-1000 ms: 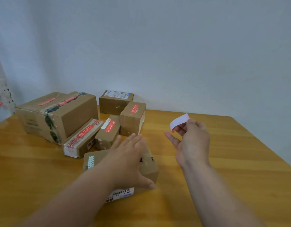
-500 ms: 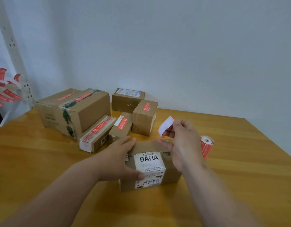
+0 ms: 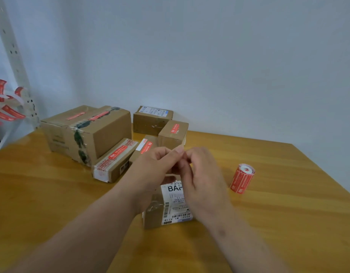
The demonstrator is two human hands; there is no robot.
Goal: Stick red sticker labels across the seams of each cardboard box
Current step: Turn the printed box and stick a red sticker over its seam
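At frame centre, left hand [image 3: 153,168] and right hand [image 3: 202,174] meet fingertip to fingertip above a box [image 3: 166,205]; whether they pinch anything, I cannot tell.

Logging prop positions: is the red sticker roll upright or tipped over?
Tipped over: the red sticker roll lies on its side on the wooden table, white core end showing.

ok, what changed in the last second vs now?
The left hand came off the box with the BAHA shipping label and rose to meet the right hand above it; their fingertips now touch. The sticker the right hand held up is now hidden between the fingers. The sticker roll and stickered boxes look unmoved since half a second ago.
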